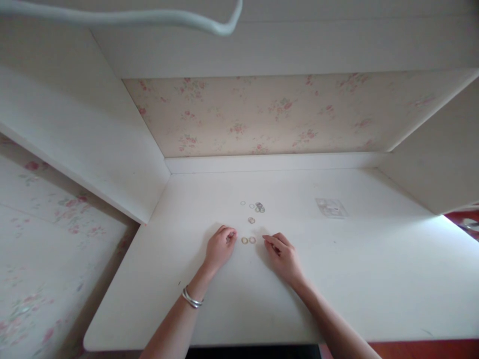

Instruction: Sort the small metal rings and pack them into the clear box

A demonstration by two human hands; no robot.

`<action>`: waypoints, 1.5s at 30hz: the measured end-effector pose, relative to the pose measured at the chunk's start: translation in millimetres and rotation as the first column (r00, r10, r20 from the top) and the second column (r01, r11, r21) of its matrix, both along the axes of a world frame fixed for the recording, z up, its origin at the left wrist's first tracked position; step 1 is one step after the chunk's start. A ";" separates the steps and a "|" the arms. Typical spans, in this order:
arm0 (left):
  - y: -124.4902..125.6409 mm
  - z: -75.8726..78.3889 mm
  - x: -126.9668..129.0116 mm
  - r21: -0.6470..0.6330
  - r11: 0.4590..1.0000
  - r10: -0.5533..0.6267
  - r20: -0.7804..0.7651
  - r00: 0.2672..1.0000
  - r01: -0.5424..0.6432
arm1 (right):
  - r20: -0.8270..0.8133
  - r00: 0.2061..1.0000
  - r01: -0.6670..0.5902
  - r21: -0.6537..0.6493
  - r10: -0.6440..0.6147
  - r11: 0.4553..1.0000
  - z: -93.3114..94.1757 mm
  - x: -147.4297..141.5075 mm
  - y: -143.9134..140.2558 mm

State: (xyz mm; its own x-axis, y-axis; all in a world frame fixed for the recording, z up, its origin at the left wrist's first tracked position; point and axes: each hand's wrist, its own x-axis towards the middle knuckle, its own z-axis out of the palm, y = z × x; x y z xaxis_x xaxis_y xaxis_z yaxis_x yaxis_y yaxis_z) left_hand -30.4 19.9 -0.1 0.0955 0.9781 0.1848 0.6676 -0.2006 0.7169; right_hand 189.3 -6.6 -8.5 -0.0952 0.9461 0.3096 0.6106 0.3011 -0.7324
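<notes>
On the white desk, two gold-coloured rings [248, 240] lie side by side between my hands. My left hand [220, 245] rests just left of them, its fingers curled in and closed; anything inside the curl is too small to make out. To the right of the pair, my right hand [283, 255] has thumb and forefinger brought close together, other fingers bent under. Whether a small thing is pinched there cannot be seen. Slightly farther back are overlapping gold rings [251, 220]. Beyond these sits a heap of silver-coloured rings [260, 207], with a thin single ring [243, 203] to its left.
A small clear plastic packet [331, 208] lies at the right on the desk [374, 279]. White side panels [112, 124] and a flowered back wall [239, 114] enclose the desk. A pale cable [149, 19] crosses the top left. A silver bangle [192, 298] circles my left wrist.
</notes>
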 end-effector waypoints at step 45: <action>-15.1 23.5 44.8 0.099 0.976 -0.148 -0.361 0.921 0.195 | -0.060 0.998 0.029 -0.044 -0.032 0.999 -1.0 3.0 -5.6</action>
